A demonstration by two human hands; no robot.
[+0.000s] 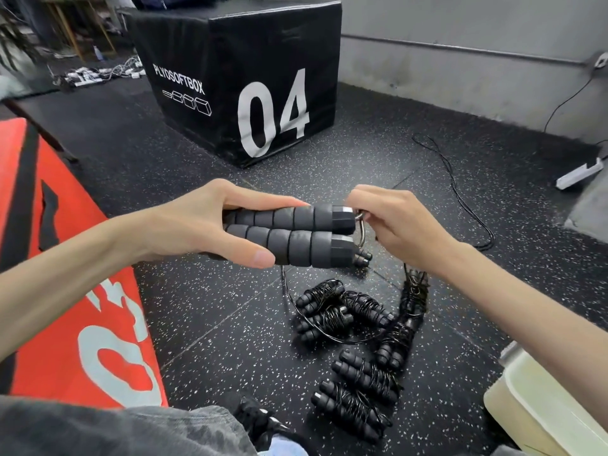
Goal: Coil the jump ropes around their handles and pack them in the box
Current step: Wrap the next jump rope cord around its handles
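Your left hand (197, 222) grips two handles (292, 235) side by side above the floor (204, 324), right hand (398, 225) fingers pinching the rope (473, 205) at their right end, coiled ropes (355, 353) piled below, box (539, 403) near right.

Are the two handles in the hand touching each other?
Touching. The head view shows the two handles lying side by side with no gap between them, gripped together by the left hand.

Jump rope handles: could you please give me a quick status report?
Left hand grips both handles side by side. Right hand pinches the rope at their ends. Coiled ropes lie on floor; box at right, nothing blocking.
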